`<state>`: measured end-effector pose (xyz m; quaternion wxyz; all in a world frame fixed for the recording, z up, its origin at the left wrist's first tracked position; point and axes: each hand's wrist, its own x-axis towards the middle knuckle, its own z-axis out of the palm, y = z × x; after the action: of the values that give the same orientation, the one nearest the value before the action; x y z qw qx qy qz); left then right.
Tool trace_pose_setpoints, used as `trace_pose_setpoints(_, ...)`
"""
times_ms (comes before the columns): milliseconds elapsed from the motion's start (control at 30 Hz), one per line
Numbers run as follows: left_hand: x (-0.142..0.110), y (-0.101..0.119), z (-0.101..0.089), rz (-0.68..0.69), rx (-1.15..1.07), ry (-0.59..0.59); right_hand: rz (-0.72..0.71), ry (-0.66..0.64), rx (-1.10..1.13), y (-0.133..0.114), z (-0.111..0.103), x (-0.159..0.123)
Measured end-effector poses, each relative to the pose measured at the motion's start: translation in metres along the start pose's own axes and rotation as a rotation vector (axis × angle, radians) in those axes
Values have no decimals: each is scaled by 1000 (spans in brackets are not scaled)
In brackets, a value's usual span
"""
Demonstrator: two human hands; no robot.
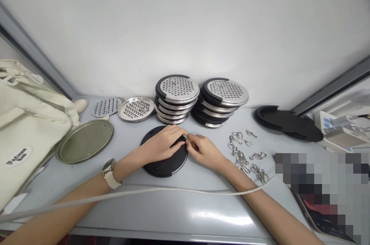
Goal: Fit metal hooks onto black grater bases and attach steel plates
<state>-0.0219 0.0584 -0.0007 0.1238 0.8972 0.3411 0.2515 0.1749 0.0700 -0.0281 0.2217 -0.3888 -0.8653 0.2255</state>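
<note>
Under left hand (162, 142), spread, with grip impossible to tell: black disc (166, 167), partly hidden. At left fingertips, pinched by right hand (204, 150): small metal piece (185, 137), mostly covered. Right of that hand: overlapping metal clips (239, 156), hard to count.

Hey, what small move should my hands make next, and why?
Perhaps gently tug the small silvery metal piece with the right hand while the left hand steadies the round black disc: both hands meet at the piece by the disc's edge, hiding whether it's fastened.
</note>
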Motion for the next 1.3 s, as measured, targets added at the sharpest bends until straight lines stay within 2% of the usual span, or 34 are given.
trace_pose_setpoints(600, -1, -2, 1, -26, 184, 2, 0, -6, 4, -2, -1, -1)
trace_pose_setpoints(1067, -1, -4, 3, 12, 166, 14, 13, -18, 33, -1, -2, 0)
trace_pose_setpoints(1300, 0, 0, 1, -25, 158, 31, 34, -10, 39, 1, 1, 1)
